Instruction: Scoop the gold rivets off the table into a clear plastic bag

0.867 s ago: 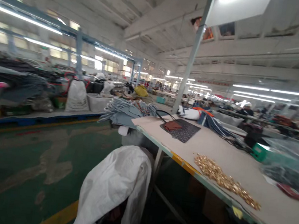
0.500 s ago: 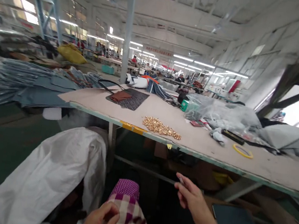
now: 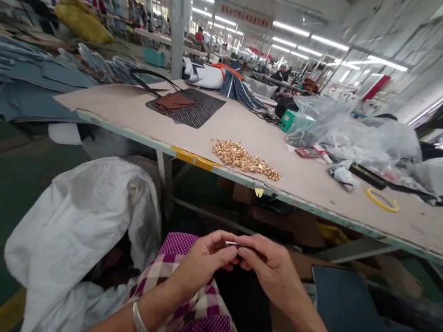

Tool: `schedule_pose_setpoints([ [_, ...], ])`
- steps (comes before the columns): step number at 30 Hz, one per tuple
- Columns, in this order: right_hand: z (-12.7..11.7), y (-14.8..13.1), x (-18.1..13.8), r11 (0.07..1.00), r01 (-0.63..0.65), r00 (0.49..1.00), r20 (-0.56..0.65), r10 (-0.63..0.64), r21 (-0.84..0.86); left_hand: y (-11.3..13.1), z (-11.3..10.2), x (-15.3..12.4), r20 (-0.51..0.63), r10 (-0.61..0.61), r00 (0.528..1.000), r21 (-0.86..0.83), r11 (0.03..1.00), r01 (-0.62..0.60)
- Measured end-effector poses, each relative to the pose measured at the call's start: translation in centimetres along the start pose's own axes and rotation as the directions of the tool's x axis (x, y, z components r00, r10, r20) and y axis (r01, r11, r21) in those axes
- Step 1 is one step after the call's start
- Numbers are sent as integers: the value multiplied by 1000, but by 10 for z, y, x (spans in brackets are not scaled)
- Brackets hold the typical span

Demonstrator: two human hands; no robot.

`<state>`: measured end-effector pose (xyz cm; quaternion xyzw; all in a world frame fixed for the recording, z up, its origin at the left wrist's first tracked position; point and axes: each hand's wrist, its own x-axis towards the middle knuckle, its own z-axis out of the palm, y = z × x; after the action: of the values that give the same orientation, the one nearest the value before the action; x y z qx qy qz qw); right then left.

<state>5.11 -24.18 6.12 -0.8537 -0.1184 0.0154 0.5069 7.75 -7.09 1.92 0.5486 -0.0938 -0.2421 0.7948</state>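
Here, head view, hands: the left hand (image 3: 203, 259) and right hand (image 3: 271, 270) meet at 6 o'clock, fingertips pinched on a thin metal pin (image 3: 233, 243) held level between them.
Wrist: a silver bangle (image 3: 139, 321) circles the left wrist.
Lap: purple checked cloth (image 3: 189, 314) lies under the hands.
Sack: a white woven sack (image 3: 82, 235) slumps at 8 o'clock, just beside the cloth.
Table: the worktable (image 3: 324, 188) runs from 10 to 3 o'clock.
Hardware: a heap of gold fittings (image 3: 244, 159) sits near its front edge, at 12 o'clock from the hands.
Further on: striped fabric (image 3: 190, 108) at 11 o'clock; a yellow tape ring (image 3: 382, 200) at 2 o'clock.
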Motion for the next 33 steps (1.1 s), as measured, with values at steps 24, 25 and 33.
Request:
schedule_pose_setpoints([
  [24, -29, 23, 43, 835, 300, 808, -343, -480, -462, -12, -13, 42, -264, -50, 963, 71, 995, 71],
  [25, -33, 22, 49, 814, 292, 783, -364, -505, -502, -15, -20, 41, -280, 9, 960, 179, 983, 43],
  [33, -44, 35, 77, 733, 270, 749, -342, -568, -624, -41, -69, 27, -314, 36, 949, 371, 925, 88],
])
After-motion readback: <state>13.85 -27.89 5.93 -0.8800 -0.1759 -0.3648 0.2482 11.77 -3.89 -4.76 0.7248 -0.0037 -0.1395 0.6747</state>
